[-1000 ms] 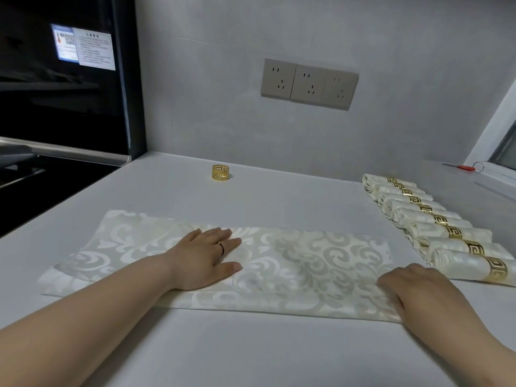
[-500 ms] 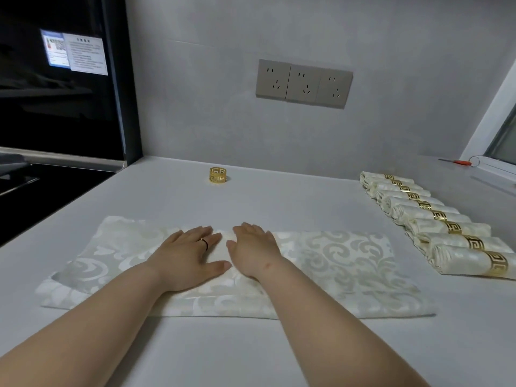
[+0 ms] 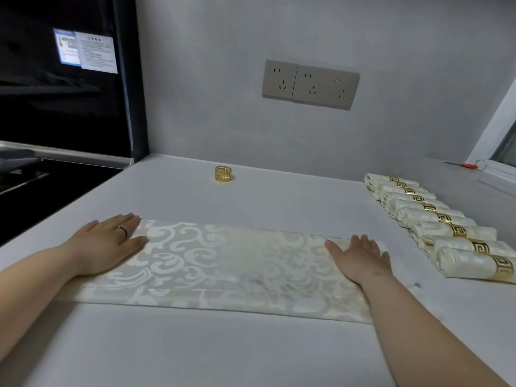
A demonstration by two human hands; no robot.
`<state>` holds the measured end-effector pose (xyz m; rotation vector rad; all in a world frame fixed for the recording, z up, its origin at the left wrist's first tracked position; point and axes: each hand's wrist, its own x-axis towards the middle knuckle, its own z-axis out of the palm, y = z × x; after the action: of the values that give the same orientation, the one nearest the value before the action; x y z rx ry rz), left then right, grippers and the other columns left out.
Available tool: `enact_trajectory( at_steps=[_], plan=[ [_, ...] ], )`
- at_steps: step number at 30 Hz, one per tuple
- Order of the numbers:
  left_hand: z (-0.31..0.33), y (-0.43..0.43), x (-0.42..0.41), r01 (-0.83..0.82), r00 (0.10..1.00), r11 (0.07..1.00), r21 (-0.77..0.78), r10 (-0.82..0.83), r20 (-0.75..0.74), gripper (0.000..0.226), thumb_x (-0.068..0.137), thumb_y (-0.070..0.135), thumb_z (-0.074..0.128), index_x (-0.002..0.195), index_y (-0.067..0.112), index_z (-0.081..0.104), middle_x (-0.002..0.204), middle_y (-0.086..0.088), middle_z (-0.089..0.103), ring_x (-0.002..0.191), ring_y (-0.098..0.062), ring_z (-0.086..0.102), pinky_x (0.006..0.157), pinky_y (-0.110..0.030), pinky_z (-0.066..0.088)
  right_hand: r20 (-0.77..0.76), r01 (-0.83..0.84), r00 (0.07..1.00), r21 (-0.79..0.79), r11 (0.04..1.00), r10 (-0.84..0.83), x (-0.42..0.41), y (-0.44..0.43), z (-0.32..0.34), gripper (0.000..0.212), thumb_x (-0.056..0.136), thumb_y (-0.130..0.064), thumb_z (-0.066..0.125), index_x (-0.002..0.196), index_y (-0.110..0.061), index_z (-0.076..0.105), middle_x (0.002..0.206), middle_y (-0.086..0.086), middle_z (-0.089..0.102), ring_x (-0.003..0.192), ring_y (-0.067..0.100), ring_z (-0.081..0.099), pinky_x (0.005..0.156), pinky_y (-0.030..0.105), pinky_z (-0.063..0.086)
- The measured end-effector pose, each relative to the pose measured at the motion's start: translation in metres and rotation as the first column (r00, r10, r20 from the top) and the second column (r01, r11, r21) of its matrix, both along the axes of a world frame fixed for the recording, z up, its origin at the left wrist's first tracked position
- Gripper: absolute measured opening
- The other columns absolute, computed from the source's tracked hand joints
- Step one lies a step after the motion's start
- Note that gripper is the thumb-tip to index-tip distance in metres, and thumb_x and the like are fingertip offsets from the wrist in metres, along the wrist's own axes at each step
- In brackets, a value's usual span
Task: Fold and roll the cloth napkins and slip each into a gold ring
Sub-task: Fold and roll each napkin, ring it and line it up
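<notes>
Both grips are flat with the fingers straight: the left grip (image 3: 103,244) presses on the left end of the napkin, and the right grip (image 3: 360,258) presses in the same way on its right end, so neither one clamps the cloth. The grey surface (image 3: 251,353) carries everything. The napkin (image 3: 229,263) lies on it near the person as a long folded band, with a hem along the near edge. At the right, a row of finished rolls (image 3: 435,222) lies side by side, each one in its gold band. One free gold ring (image 3: 222,173) stands alone behind the napkin, well apart from it. I judge that the step in hand is the smoothing of the folded band, before the rolling. The next move probably asks to take one end and roll it tightly and evenly, otherwise the roll may come out too thick or crooked for the ring. Both forearms reach forward, palms down, wrists low, fingers pointing away from the body
</notes>
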<state>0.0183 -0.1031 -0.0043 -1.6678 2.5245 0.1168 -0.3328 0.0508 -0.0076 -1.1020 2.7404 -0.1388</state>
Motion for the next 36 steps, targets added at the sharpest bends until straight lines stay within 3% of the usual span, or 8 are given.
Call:
enact_trajectory(
  at_steps=[6,11,13,15,23,25,28,36],
  plan=[
    [-0.002,0.002,0.002,-0.005,1.0,0.999,-0.054,0.004,-0.028,0.059,0.098,0.046,0.019,0.148,0.019,0.005,0.156,0.005,0.002,0.143,-0.01,0.001,0.115,-0.031,0.0,-0.14,-0.003,0.99,-0.081,0.997,-0.009,0.004,0.002,0.004,0.069,0.095,-0.051,0.027,0.148,-0.011,0.009,0.156,0.01,0.002,0.144,0.024,-0.001,0.115,0.04,-0.001],
    [-0.005,0.003,0.006,-0.019,0.985,0.991,-0.136,-0.005,-0.175,0.056,0.095,0.048,0.03,0.145,0.023,0.023,0.154,0.007,0.016,0.143,-0.008,0.007,0.114,-0.031,0.0,-0.093,-0.569,0.79,-0.48,0.668,0.606,0.078,-0.004,0.023,0.045,0.085,-0.029,0.063,0.127,-0.017,0.053,0.14,-0.002,0.044,0.121,-0.002,0.038,0.093,-0.006,0.021],
    [-0.004,0.004,0.009,-0.006,0.976,0.996,-0.093,-0.014,-0.219,0.056,0.094,0.047,0.033,0.144,0.024,0.025,0.153,0.008,0.018,0.142,-0.007,0.01,0.114,-0.029,0.002,-0.012,-0.724,0.62,-0.393,0.567,0.784,0.113,0.0,0.023,0.037,0.083,-0.032,0.065,0.117,-0.019,0.061,0.13,-0.008,0.054,0.112,-0.004,0.049,0.091,0.0,0.032],
    [-0.005,0.006,0.013,0.011,0.97,0.999,-0.052,-0.024,-0.242,0.054,0.095,0.045,0.034,0.144,0.023,0.025,0.153,0.007,0.017,0.142,-0.008,0.012,0.113,-0.027,0.005,-0.073,-0.855,0.494,-0.223,0.469,0.866,0.136,-0.002,0.017,0.031,0.086,-0.035,0.059,0.108,-0.015,0.063,0.119,-0.005,0.06,0.11,0.01,0.053,0.095,0.024,0.041],
    [-0.001,0.002,0.023,0.039,0.841,0.997,0.07,0.006,-0.541,0.036,0.099,0.016,0.034,0.134,0.013,0.045,0.146,0.001,0.035,0.136,-0.013,0.028,0.1,-0.011,0.015,-0.355,-0.945,0.313,-0.021,0.328,0.881,0.157,-0.011,0.012,0.018,0.088,-0.022,0.051,0.077,-0.008,0.055,0.083,0.005,0.059,0.077,0.022,0.052,0.064,0.031,0.037],
    [0.002,0.002,0.024,0.007,0.782,0.994,0.105,0.06,-0.621,0.034,0.099,0.015,0.036,0.13,0.011,0.049,0.14,0.001,0.043,0.13,-0.014,0.037,0.093,-0.009,0.019,-0.504,-0.939,0.287,0.022,0.345,0.814,0.161,-0.013,0.004,0.037,0.056,-0.022,0.079,0.053,-0.018,0.042,0.053,-0.005,0.047,0.048,0.014,0.043,0.044,0.021,0.03],
    [0.01,0.002,0.026,-0.033,0.723,0.985,0.171,0.142,-0.676,0.034,0.099,0.02,0.036,0.129,0.015,0.051,0.133,0.002,0.05,0.113,-0.01,0.043,0.093,-0.015,0.023,-0.588,-0.916,0.328,-0.006,0.402,0.739,0.167,-0.018,-0.002,0.057,0.024,-0.025,0.086,0.042,-0.022,0.031,0.041,-0.008,0.027,0.036,0.01,0.026,0.035,0.016,0.015],
    [0.023,-0.015,0.017,-0.127,0.77,0.975,0.184,0.214,-0.601,0.041,0.097,0.028,0.042,0.135,0.014,0.043,0.141,-0.002,0.043,0.129,-0.02,0.038,0.1,-0.021,0.025,-0.519,-0.938,0.346,-0.199,0.283,0.782,0.168,-0.018,-0.014,0.012,0.053,-0.019,0.059,0.045,-0.023,0.051,0.045,-0.012,0.049,0.041,0.007,0.049,0.03,0.013,0.031]
  ],
)
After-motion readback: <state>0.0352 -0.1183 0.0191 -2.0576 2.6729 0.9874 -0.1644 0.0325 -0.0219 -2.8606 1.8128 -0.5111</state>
